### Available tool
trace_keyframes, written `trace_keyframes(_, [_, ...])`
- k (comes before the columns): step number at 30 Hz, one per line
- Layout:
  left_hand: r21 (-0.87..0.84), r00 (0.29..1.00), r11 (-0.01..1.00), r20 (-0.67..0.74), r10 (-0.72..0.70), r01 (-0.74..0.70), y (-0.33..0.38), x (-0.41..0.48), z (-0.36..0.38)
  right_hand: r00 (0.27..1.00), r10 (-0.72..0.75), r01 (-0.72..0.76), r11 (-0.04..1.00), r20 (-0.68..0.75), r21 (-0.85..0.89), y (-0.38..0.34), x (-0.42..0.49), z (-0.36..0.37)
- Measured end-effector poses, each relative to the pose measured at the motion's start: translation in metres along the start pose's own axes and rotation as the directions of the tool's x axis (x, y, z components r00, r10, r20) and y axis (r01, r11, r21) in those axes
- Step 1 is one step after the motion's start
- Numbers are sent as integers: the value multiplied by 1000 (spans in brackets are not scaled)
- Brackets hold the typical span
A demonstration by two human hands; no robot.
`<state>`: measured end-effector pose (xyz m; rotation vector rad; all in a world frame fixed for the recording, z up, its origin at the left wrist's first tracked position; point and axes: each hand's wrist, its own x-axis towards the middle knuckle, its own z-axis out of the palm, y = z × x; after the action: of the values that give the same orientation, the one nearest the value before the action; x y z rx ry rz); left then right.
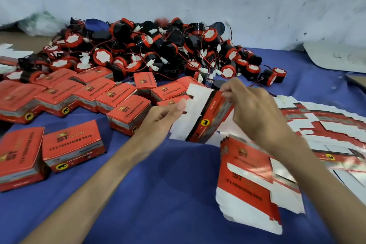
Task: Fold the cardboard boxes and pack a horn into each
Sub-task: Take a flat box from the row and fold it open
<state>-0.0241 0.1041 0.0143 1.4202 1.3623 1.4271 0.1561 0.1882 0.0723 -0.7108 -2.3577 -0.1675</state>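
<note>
Head view: a half-opened red-and-white cardboard box (208,117) is held above the blue cloth (158,184), the left hand (164,119) pinching its white flap and the right hand (255,113) pinching its red upper edge. Behind that box lies a heap of round black-and-red horns (150,49). Closed red boxes (71,144) sit left of it, and flat red-and-white box blanks (247,184) lie just right of it and nearer.

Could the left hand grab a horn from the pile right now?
Probably not yet: the left hand is pinching the half-folded box, and closed boxes lie between it and the horn pile.
</note>
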Motion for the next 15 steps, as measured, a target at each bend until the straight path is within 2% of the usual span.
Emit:
trace_keyframes(2, [-1,1000,1000,2,12,-12,-3,1,-1,994,-20,26,998,111,-49,10,21,-3])
trace_keyframes(4, [-46,993,996,-94,69,-73,-5,4,-2,978,-88,110,988,191,-107,14,41,-6])
trace_keyframes(6, [-80,967,986,-220,126,-146,-3,7,-4,965,-140,179,970,223,-165,11,51,-4])
trace_keyframes(9, [46,911,969,-332,246,-245,-5,8,-6,969,-151,204,935,193,-290,12,54,11])
trace_keyframes(10, [98,896,956,-333,294,-278,-5,8,-6,979,-127,168,946,156,-279,12,53,16])
trace_keyframes(12, [142,905,948,-286,314,-284,-3,7,-7,998,-43,49,991,47,-127,15,52,27])
trace_keyframes(15, [7,970,992,-209,127,-129,0,9,-15,999,-22,27,993,-48,116,18,50,43])
